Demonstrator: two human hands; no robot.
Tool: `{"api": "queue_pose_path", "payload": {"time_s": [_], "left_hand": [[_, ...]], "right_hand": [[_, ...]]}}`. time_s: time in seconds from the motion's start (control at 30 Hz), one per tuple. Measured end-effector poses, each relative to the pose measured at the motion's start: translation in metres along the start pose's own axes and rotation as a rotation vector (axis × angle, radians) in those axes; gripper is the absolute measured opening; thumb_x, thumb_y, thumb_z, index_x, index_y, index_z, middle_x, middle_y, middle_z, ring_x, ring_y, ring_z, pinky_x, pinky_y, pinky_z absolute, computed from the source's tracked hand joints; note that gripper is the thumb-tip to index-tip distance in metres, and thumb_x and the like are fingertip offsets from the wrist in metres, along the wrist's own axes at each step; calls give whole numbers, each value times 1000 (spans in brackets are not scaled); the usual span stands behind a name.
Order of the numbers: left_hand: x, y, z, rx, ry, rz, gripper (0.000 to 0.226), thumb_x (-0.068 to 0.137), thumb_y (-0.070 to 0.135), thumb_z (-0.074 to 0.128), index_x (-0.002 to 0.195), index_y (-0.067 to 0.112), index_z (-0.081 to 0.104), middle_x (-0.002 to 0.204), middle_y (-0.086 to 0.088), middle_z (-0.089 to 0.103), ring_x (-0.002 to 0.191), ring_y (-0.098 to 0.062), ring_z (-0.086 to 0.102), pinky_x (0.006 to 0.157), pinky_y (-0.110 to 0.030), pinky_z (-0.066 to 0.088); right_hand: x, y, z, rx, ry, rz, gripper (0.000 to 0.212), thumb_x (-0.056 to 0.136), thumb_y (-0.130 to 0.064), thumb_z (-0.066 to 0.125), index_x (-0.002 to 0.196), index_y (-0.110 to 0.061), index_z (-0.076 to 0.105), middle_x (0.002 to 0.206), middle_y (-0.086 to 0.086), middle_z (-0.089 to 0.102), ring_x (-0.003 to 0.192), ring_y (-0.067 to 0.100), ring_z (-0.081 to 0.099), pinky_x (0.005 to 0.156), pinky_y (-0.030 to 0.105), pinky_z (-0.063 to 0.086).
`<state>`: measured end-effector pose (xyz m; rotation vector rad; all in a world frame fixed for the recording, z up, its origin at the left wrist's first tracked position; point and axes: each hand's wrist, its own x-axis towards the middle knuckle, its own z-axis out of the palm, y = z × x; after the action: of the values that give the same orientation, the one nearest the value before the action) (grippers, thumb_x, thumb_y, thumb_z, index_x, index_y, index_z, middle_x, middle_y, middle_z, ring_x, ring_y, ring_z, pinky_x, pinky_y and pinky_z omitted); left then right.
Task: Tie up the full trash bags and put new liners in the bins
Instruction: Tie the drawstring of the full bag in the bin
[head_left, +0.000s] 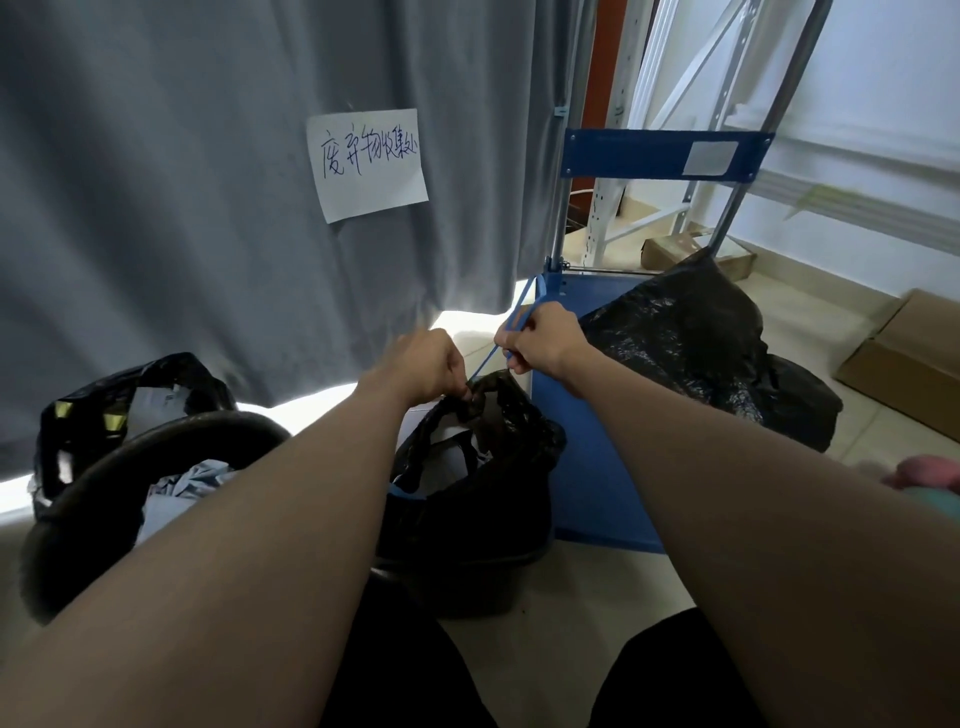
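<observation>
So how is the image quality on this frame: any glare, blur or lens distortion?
Head view: bright light blows out the floor under the grey curtain; wide-angle bending tilts the blue cart frame; the paper sign reads sharp; the left hand and right hand on the blue drawstring are slightly soft; the black bag loses detail in shadow.

The trash bag (483, 467) is black, its drawstring (511, 332) blue. The curtain (208, 208) is grey, the cart (587, 447) blue, the paper sign (368, 163) white.
</observation>
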<state>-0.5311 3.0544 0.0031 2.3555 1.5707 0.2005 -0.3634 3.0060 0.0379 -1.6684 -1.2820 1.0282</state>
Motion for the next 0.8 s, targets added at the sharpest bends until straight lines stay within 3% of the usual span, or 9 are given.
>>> {"api": "queue_pose_path", "payload": {"time_s": [0.13, 0.27, 0.33, 0.43, 0.57, 0.67, 0.8], "left_hand": [[0, 2, 4, 61, -77, -70, 18, 57, 32, 88, 67, 25, 74, 72, 8, 69, 78, -17, 65, 70, -30, 52], [1, 13, 7, 61, -130, -74, 29, 53, 37, 90, 62, 25, 65, 71, -3, 62, 73, -17, 60, 65, -28, 48], [4, 14, 3, -51, -79, -58, 31, 53, 38, 90, 58, 23, 63, 62, -2, 59, 61, -12, 56, 56, -22, 42], [2, 14, -7, -375, 39, -17, 25, 56, 29, 92, 72, 21, 74, 56, 6, 59, 49, 0, 51, 47, -8, 35], [-2, 20, -21, -643, 111, 61, 22, 62, 13, 89, 81, 13, 78, 57, 11, 64, 56, 4, 52, 58, -6, 38], [-4, 28, -25, -648, 123, 29, 21, 63, 5, 87, 79, -2, 75, 64, -4, 65, 62, -5, 55, 64, -17, 43], [-4, 26, -27, -536, 201, -18, 15, 66, 11, 85, 79, 7, 79, 77, -14, 74, 77, -22, 68, 78, -35, 54]], "right_hand": [[0, 0, 3, -25, 8, -47, 18, 88, 1, 63, 100, 14, 65, 71, 14, 58, 52, 16, 52, 46, 17, 49], [-3, -2, 6, 10, -11, -116, 8, 87, 3, 65, 89, 10, 66, 65, 13, 57, 51, 17, 53, 49, 21, 51], [-3, -5, 5, 52, 3, -152, 6, 86, 3, 67, 89, 8, 66, 64, 13, 59, 51, 18, 54, 51, 24, 53], [-3, -10, 5, 70, 65, -184, 14, 80, 4, 72, 89, 3, 62, 68, 18, 63, 52, 20, 56, 57, 31, 57], [-4, -16, 3, 182, 98, -208, 27, 76, 6, 76, 91, -2, 54, 72, 21, 62, 51, 20, 59, 55, 29, 57], [-4, -17, 3, 252, 58, -222, 24, 77, -3, 79, 85, -1, 57, 74, 22, 64, 54, 21, 61, 58, 31, 58], [-2, -1, 2, 0, 62, -170, 51, 69, -40, 85, 96, -3, 61, 81, 7, 66, 59, 14, 58, 43, 21, 45]]}}
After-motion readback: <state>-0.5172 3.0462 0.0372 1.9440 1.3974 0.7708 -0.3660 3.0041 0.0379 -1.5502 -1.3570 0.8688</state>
